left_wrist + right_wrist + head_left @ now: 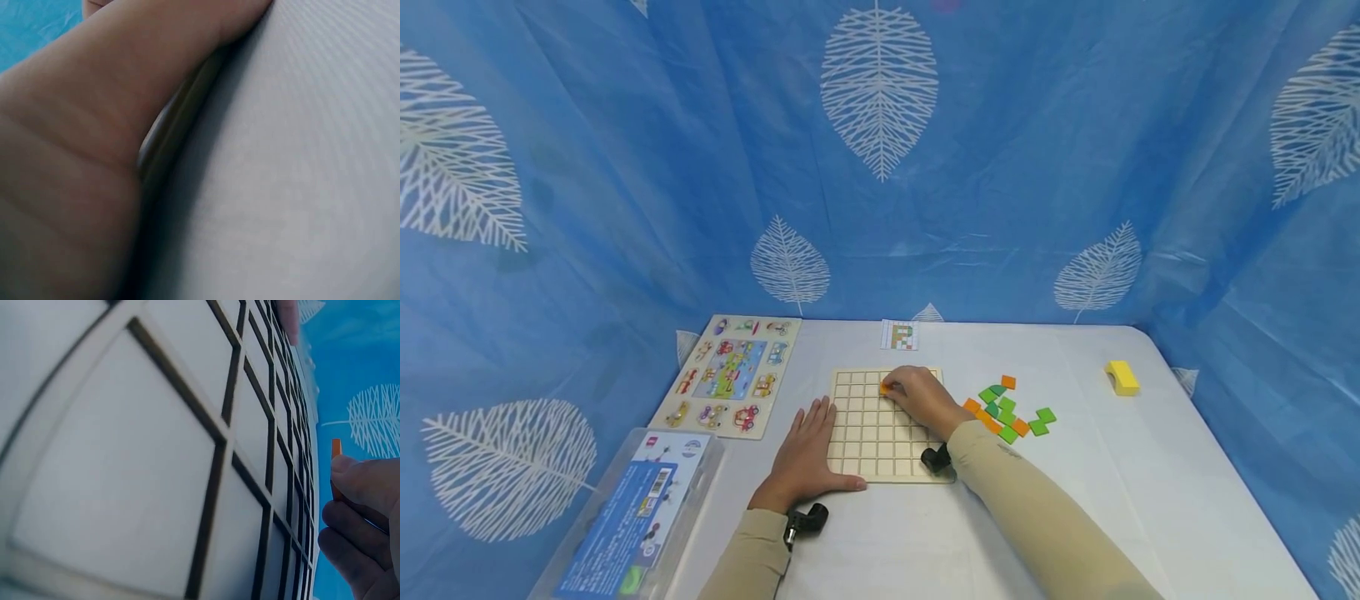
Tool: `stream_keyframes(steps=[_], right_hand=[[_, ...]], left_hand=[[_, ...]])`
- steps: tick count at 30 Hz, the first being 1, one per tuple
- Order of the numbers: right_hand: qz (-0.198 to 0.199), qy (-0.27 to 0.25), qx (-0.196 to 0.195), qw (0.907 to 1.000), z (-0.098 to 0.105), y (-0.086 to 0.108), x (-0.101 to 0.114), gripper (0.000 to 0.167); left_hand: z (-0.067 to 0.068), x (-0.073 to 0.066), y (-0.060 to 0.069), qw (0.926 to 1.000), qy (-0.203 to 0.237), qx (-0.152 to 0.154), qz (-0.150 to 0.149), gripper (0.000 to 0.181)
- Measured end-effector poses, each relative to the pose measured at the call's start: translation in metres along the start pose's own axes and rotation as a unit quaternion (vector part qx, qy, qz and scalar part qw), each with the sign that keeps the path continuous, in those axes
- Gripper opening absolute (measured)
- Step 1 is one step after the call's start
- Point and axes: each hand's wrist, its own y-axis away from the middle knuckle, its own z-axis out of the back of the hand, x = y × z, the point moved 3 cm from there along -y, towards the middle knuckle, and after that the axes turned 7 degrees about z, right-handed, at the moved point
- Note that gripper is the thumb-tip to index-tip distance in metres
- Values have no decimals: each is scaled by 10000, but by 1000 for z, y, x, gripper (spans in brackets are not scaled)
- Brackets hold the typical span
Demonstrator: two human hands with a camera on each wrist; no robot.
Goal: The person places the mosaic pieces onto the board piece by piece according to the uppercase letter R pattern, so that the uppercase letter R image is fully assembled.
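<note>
A wooden grid board [857, 446] with square cells lies flat on the white table. My right hand [919, 398] reaches over its upper part and pinches an orange square tile [885, 388] between thumb and fingers. In the right wrist view the orange tile [336, 447] is held edge-on by the right hand [365, 515], apart from the board's nearest cells. My left hand [808, 454], fingers straight and thumb spread, rests along the board's left edge and lower left corner. Only its palm side [75, 150] shows in the left wrist view.
Loose green and orange tiles [1006, 414] lie right of the board. A small pattern card [898, 335] sits behind it. On the left are a wooden vehicle puzzle [778, 379] and a clear plastic box [632, 517]. A yellow arch block [1122, 378] stands far right.
</note>
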Motion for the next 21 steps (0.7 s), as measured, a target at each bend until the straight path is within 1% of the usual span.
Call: stream_keyframes(steps=[6,14,18,21], right_hand=[[143,35,53,9999,-4,-8,3,20],[-110,128,285,9995,-14,-16,6,20],[-68,152,218,9996,-18,-19,7,21],[-116,190,192,9996,-19,-22,6,20]], left_hand=[[-1,0,0,10000,-50,-9,9,153],[1,-3,1,10000,35,-23,5,153],[3,-3,2,10000,27,-52,5,152],[4,-3,2,10000,30,-51,-3,152]])
